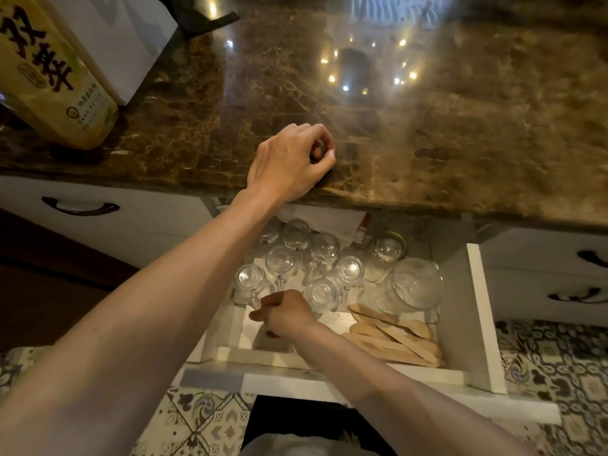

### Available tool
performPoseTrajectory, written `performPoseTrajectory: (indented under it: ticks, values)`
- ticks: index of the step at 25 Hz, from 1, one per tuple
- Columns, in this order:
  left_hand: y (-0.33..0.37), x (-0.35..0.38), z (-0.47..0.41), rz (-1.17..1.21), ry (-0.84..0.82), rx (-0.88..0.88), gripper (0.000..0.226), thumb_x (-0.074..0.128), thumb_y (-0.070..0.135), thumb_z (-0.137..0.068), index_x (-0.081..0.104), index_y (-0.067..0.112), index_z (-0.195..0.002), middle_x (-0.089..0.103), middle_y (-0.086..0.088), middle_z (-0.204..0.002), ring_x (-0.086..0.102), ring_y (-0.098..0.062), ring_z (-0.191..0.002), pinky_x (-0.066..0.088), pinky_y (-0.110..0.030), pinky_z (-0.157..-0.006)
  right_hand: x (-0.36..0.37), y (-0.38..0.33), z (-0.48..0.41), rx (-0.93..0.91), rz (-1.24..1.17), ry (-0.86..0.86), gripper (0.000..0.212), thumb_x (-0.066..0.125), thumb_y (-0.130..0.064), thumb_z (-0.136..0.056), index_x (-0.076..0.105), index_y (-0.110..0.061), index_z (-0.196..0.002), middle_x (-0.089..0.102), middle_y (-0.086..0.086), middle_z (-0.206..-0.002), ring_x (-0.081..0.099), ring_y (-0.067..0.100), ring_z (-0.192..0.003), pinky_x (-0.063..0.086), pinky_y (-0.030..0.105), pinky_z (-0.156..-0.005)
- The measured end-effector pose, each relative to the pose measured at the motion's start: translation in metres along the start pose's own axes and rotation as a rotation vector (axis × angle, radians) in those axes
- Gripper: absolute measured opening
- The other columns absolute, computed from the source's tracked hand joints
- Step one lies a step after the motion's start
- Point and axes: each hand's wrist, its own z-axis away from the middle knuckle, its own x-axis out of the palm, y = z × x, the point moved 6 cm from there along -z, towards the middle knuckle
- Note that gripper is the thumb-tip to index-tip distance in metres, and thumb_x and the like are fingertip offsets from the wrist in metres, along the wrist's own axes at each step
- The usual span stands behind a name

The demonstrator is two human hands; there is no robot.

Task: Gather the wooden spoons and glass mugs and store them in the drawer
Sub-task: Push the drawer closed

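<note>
The white drawer (pixel 484 324) stands open below the counter edge. Several small glass mugs (pixel 348 269) stand in its left and middle part. A pile of wooden spoons (pixel 394 340) lies flat in its front right corner. My right hand (pixel 286 315) is down inside the drawer at the front left, with its fingers closed on the handle of the nearest glass mug (pixel 249 279). My left hand (pixel 291 161) rests on the brown marble countertop (pixel 427 133) near its front edge; its fingers are curled in and I see nothing in them.
A large patterned glass jar (pixel 415 284) and a smaller jar (pixel 390 246) fill the drawer's right side. A yellow carton (pixel 49 70) and a white bag (pixel 125 37) stand at the counter's far left. Closed drawers with dark handles (pixel 80 206) flank the open one.
</note>
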Motion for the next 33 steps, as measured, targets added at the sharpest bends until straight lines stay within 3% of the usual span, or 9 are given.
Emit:
performPoseTrajectory:
  ticks: [3,6,9,14,19,23,30,33]
  values:
    - [0.003,0.004,-0.006,-0.054,0.027,0.025,0.026,0.05,0.043,-0.087,0.061,0.026,-0.104,0.061,0.006,-0.1,0.051,-0.013,-0.098,0.036,-0.026,-0.08,-0.015,-0.009,0.028,-0.024,-0.207,-0.029,0.023,0.066,-0.015,-0.085,0.062,-0.015,-0.107,0.063,0.006,-0.112,0.06,0.017,-0.089,0.056,0.025,-0.069]
    - [0.007,0.012,-0.005,-0.122,-0.01,0.036,0.042,0.047,0.045,-0.089,0.054,0.024,-0.125,0.053,0.001,-0.128,0.041,-0.017,-0.122,0.028,-0.028,-0.098,-0.03,-0.015,0.058,-0.154,-0.5,-0.022,0.02,0.063,-0.016,-0.087,0.066,-0.011,-0.106,0.067,0.004,-0.106,0.064,0.017,-0.093,0.057,0.029,-0.079]
    - [0.008,0.01,-0.005,-0.179,-0.07,-0.007,0.053,0.041,0.045,-0.092,0.04,0.02,-0.139,0.038,-0.004,-0.146,0.029,-0.02,-0.137,0.019,-0.036,-0.113,-0.041,-0.016,0.095,-0.299,-0.901,-0.044,0.016,0.062,-0.019,-0.087,0.07,-0.01,-0.097,0.07,0.005,-0.092,0.067,0.017,-0.081,0.058,0.028,-0.074]
    - [0.02,0.015,0.0,-0.219,-0.208,-0.042,0.059,0.033,0.047,-0.096,0.027,0.018,-0.146,0.022,-0.006,-0.156,0.016,-0.021,-0.144,0.01,-0.038,-0.118,-0.052,0.027,0.154,-0.469,-1.381,-0.132,0.023,0.058,-0.031,-0.085,0.072,-0.017,-0.074,0.07,0.003,-0.082,0.066,0.016,-0.074,0.054,0.029,-0.069]
    - [0.018,0.015,0.006,-0.251,-0.231,-0.044,0.06,0.03,0.049,-0.096,0.024,0.017,-0.147,0.019,-0.007,-0.157,0.014,-0.022,-0.144,0.009,-0.039,-0.118,-0.031,0.104,0.163,-0.153,-1.736,0.126,0.026,0.059,-0.029,-0.074,0.062,-0.014,-0.053,0.057,0.002,-0.059,0.052,0.017,-0.051,0.042,0.029,-0.059]
    - [0.012,0.016,0.006,-0.268,-0.23,-0.052,0.061,0.03,0.05,-0.095,0.025,0.018,-0.147,0.02,-0.007,-0.157,0.015,-0.022,-0.144,0.01,-0.039,-0.118,-0.014,0.139,0.146,0.036,-1.837,0.24,0.021,0.052,-0.024,-0.078,0.05,-0.012,-0.061,0.049,0.003,-0.052,0.041,0.018,-0.054,0.035,0.028,-0.054]
    - [0.023,0.026,0.014,-0.265,-0.237,-0.025,0.061,0.03,0.05,-0.095,0.025,0.017,-0.147,0.02,-0.007,-0.156,0.015,-0.023,-0.144,0.01,-0.039,-0.118,-0.012,0.169,0.121,0.214,-1.878,0.426,0.019,0.045,-0.021,-0.084,0.047,-0.01,-0.068,0.042,0.003,-0.063,0.036,0.017,-0.056,0.033,0.026,-0.053]
    - [0.022,0.025,0.015,-0.271,-0.234,-0.03,0.061,0.03,0.05,-0.095,0.025,0.018,-0.147,0.021,-0.007,-0.156,0.015,-0.023,-0.144,0.01,-0.04,-0.118,-0.007,0.163,0.115,0.253,-1.886,0.438,0.019,0.045,-0.024,-0.087,0.051,-0.01,-0.077,0.048,0.005,-0.072,0.042,0.018,-0.063,0.038,0.025,-0.059]
